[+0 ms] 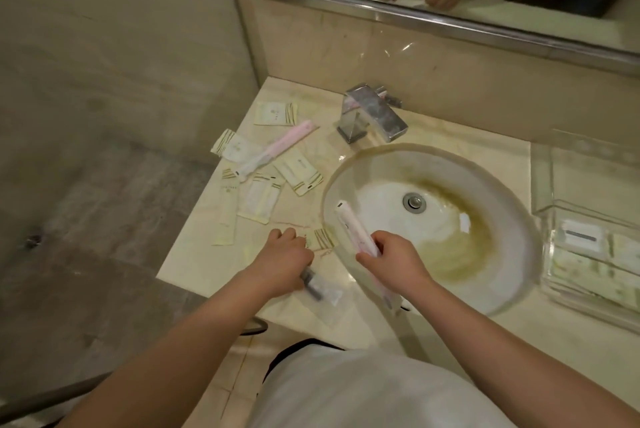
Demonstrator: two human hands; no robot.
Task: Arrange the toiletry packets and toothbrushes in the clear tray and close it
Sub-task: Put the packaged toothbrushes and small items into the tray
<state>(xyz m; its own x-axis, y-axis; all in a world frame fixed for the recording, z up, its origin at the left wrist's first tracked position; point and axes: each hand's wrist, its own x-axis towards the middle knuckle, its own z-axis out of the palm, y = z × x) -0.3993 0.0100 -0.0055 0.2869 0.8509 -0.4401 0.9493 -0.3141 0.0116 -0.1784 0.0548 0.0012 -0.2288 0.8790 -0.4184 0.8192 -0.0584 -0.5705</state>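
Head view: we see both hands over the marble worktop [450, 136], near its front edge. Right hand [394, 259] is closed round a wrapped toothbrush [353, 225] w/ a pink handle, held above the sink [519, 254] at the basin's left rim; the pack slants up and away from the fist. Left hand [285, 254] is curled, fingers down on the worktop just left of the sink, partly covering a cream packet [323, 239] w/ gold stripes. Whether it grips that packet we can't tell. Under the left wrist lies a clear wrapper w/ a dark item [317, 287], blurred, so we can't say what it is.

Further back on the worktop's left side: a second wrapped toothbrush [277, 147], pink, lying diagonally over scattered toiletry packets [259, 200], cream w/ gold stripes, some overlapping, reaching to the left edge and towards the back-left corner. Chrome tap [374, 114] stands behind the sink.

Clear tray [554, 292] sits at the worktop's right edge, beside the sink, lid up; a few packets already lie inside. Mirror [450, 22] above the back wall reflects both hands and the toothbrush.
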